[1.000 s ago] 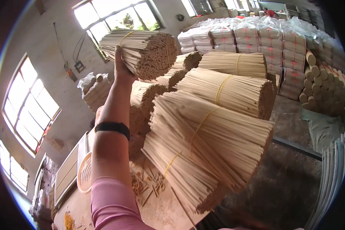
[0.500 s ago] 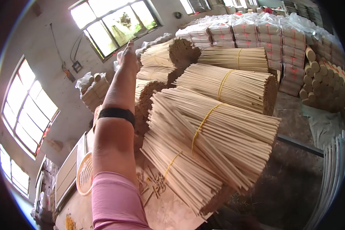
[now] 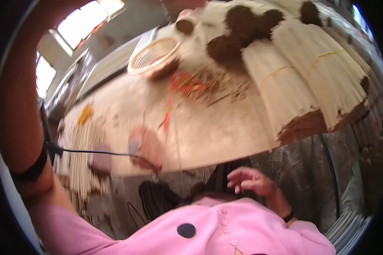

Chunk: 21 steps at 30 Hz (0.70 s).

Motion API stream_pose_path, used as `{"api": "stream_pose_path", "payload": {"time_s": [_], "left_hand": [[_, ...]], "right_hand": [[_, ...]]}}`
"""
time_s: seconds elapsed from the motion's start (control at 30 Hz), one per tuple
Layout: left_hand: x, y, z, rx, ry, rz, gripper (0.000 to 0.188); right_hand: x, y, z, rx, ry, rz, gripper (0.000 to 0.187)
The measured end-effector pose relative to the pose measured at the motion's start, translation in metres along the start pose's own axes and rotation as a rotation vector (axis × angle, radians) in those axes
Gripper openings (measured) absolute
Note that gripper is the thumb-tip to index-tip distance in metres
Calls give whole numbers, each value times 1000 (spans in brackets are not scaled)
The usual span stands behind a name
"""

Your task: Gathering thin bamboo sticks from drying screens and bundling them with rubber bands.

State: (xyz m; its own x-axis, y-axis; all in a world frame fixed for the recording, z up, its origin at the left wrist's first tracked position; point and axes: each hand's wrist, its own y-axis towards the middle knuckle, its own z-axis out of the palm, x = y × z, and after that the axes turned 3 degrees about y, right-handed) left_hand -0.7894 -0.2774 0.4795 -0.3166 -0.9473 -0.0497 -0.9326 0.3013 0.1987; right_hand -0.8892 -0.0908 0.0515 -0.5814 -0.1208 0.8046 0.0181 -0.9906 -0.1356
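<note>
My left arm (image 3: pixel 17 106), with a black band on it, rises along the left rim. A blurred patch of skin shows at the top edge, and the fingers of my left hand cannot be made out. My right hand (image 3: pixel 253 182) is in front of my body, just off the table's near edge. Its fingers are loosely bent and apart, with nothing in them. Nearest to it on the table are two large bundles of thin wooden sticks, a left bundle (image 3: pixel 276 85) and a right bundle (image 3: pixel 323 72), each tied with a yellow band.
On the wooden table (image 3: pixel 217 136) are a round woven basket (image 3: pixel 155 55), scattered stick pieces (image 3: pixel 230 89), a red ribbon (image 3: pixel 169 106) and a brown block-like object (image 3: pixel 147 146) beside a black cable. Yellow bands (image 3: pixel 85 114) and loose thin sticks (image 3: pixel 83 157) are at the left.
The view has swung down from the windows and stacked bundles to the table and my body. My left arm, earlier stretched forward, now runs along the left rim; my right hand has come into view.
</note>
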Motion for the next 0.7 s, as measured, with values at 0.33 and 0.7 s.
{"api": "stream_pose_path", "payload": {"time_s": [0.33, 0.7], "left_hand": [[-50, -300, 41, 166, 293, -496, 59], [-49, -410, 53, -169, 499, -608, 51]], "right_hand": [[47, 71, 92, 212, -72, -114, 50], [91, 184, 112, -526, -1563, -402, 31]]}}
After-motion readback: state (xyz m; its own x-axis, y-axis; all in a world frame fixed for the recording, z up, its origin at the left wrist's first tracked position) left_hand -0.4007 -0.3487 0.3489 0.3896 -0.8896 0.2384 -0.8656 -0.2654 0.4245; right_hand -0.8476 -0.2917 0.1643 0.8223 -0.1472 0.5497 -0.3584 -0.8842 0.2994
